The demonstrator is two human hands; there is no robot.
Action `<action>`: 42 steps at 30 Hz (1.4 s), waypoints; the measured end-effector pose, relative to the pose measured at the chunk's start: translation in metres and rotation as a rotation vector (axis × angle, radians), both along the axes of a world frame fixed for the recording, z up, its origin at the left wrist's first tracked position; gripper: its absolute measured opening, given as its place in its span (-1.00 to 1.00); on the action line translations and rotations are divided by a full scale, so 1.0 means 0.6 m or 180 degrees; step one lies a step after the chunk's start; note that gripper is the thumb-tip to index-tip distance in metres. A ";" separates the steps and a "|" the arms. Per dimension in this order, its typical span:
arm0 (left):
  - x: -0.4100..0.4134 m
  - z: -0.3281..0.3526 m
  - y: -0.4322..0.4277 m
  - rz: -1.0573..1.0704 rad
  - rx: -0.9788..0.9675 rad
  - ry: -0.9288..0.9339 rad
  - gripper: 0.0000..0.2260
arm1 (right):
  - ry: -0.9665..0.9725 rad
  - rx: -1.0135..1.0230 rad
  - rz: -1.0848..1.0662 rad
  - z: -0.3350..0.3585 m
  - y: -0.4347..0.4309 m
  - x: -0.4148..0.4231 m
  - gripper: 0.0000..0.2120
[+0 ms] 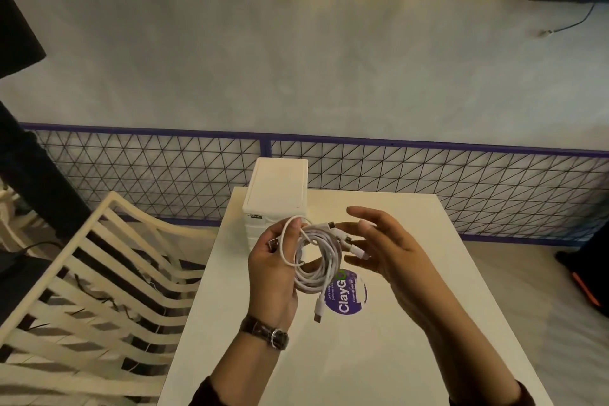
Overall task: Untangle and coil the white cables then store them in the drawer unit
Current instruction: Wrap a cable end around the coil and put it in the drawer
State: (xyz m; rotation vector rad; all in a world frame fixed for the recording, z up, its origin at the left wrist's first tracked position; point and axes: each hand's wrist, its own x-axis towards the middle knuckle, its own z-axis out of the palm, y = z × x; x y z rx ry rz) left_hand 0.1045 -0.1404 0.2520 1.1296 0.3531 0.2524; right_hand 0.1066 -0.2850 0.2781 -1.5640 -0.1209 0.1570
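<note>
Looping from the gripping left hand (271,269), white cables (316,260) just beside the spread, empty right hand (382,249).

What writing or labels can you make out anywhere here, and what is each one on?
"ClayG": large white letters on the round purple sticker on the white table; the white cables hide the rest.
Small lines beside it on the sticker: too small to read.
Dark label on the front of the drawer unit: too blurred to read.
</note>
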 end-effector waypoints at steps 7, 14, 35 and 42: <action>-0.005 0.007 -0.009 -0.0124 0.0134 -0.0203 -0.82 | 0.0598 0.0686 0.0683 -0.042 0.001 0.028 -0.46; -0.010 0.007 -0.002 -0.0103 0.0627 -0.0488 -0.92 | 0.0556 0.0617 0.0807 -0.033 -0.007 0.036 -0.45; -0.016 0.016 -0.017 0.0097 0.1370 -0.1273 -0.88 | -0.1884 -0.1393 -0.0677 0.012 0.015 -0.032 -0.70; -0.034 0.016 -0.011 0.0211 0.1911 -0.2344 -0.88 | -0.1781 -0.1605 -0.0481 0.015 0.016 -0.036 -0.45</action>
